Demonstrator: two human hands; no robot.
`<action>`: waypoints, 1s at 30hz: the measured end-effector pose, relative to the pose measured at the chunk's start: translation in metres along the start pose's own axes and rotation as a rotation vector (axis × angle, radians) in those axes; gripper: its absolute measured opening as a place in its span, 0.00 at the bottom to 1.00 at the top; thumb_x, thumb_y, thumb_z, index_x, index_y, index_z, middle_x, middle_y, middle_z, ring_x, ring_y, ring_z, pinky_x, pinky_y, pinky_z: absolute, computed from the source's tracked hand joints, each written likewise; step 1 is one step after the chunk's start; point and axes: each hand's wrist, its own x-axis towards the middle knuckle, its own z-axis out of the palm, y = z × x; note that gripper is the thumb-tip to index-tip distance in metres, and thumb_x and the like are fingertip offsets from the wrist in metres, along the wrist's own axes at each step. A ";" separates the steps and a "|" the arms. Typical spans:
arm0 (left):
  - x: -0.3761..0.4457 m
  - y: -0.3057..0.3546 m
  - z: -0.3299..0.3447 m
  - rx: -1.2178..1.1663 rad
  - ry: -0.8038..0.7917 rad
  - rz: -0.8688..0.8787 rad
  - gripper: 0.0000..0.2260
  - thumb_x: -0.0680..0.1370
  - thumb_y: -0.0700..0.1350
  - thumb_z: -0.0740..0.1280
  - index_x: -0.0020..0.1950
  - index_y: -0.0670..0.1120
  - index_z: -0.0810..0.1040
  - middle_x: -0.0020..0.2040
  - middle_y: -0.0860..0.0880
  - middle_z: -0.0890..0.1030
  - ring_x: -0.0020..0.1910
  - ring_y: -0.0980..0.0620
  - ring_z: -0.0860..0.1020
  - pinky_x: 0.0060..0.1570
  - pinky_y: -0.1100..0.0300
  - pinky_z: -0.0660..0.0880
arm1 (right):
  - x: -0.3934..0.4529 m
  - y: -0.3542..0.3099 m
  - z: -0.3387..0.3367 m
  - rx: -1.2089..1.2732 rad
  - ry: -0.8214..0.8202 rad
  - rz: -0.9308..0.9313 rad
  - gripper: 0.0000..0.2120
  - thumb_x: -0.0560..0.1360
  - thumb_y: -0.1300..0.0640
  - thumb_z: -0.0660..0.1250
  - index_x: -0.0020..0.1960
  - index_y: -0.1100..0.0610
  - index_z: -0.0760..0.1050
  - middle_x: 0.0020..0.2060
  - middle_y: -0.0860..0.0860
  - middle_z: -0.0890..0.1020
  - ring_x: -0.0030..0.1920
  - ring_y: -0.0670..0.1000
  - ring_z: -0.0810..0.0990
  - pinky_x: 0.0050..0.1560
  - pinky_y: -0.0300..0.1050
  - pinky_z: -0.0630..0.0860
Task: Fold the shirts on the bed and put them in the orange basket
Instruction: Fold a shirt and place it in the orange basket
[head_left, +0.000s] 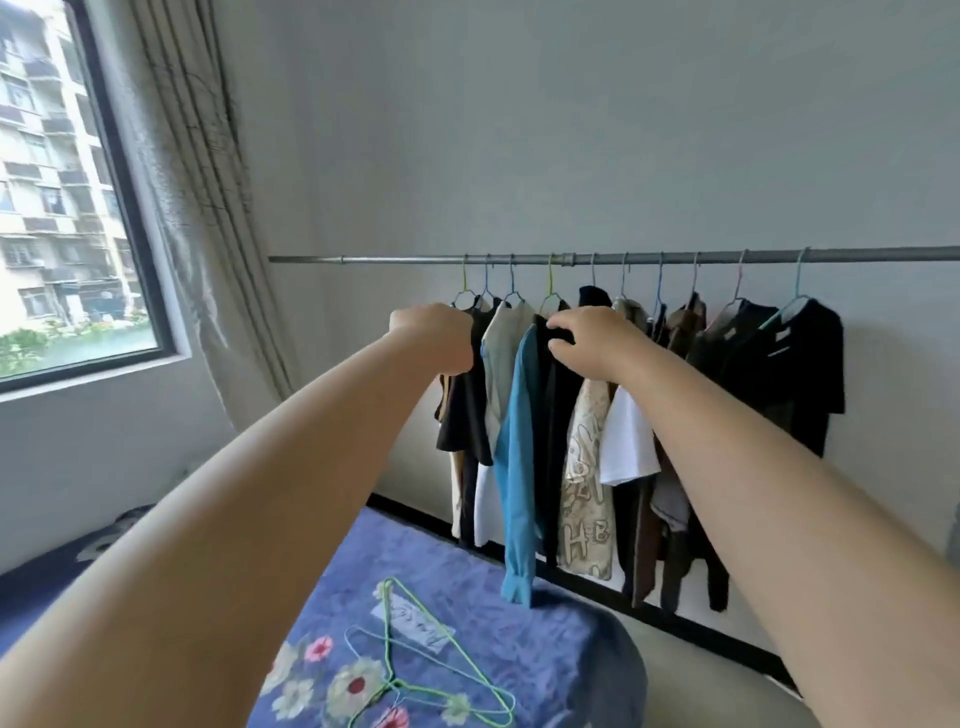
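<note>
Reaching far across the bed (519, 639), both arms meet the shirts (582, 467) hanging on the rail (395, 258). Left hand (434, 338) curls closed around a black shirt's (465, 410) shoulder; right hand (592, 343) pinches a dark collar beside the blue sleeve (514, 467). Two wire hangers (415, 670) lie near the bed's near edge; bare rail runs leftward.

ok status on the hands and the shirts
Both hands up at the rail: left hand and right hand gripping hung shirts. Two empty hangers on bed. Basket not in view.
</note>
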 end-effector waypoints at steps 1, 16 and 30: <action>0.029 0.014 0.001 -0.021 0.008 0.029 0.13 0.76 0.42 0.58 0.60 0.47 0.74 0.50 0.50 0.75 0.49 0.48 0.74 0.33 0.63 0.64 | 0.016 0.020 -0.001 -0.009 0.011 0.028 0.19 0.78 0.56 0.56 0.68 0.58 0.68 0.66 0.56 0.72 0.65 0.56 0.70 0.63 0.47 0.68; 0.283 0.272 0.031 -0.123 0.040 0.436 0.15 0.77 0.45 0.57 0.62 0.44 0.73 0.58 0.46 0.75 0.55 0.44 0.75 0.44 0.54 0.71 | 0.105 0.324 -0.034 -0.145 0.121 0.328 0.16 0.78 0.58 0.58 0.65 0.57 0.71 0.61 0.56 0.76 0.59 0.56 0.74 0.54 0.44 0.70; 0.407 0.469 0.034 -0.194 -0.143 0.717 0.21 0.81 0.52 0.57 0.70 0.43 0.68 0.64 0.45 0.73 0.62 0.47 0.72 0.60 0.57 0.68 | 0.182 0.572 -0.032 -0.085 0.090 0.421 0.17 0.79 0.58 0.58 0.67 0.58 0.70 0.59 0.54 0.77 0.57 0.53 0.75 0.58 0.43 0.71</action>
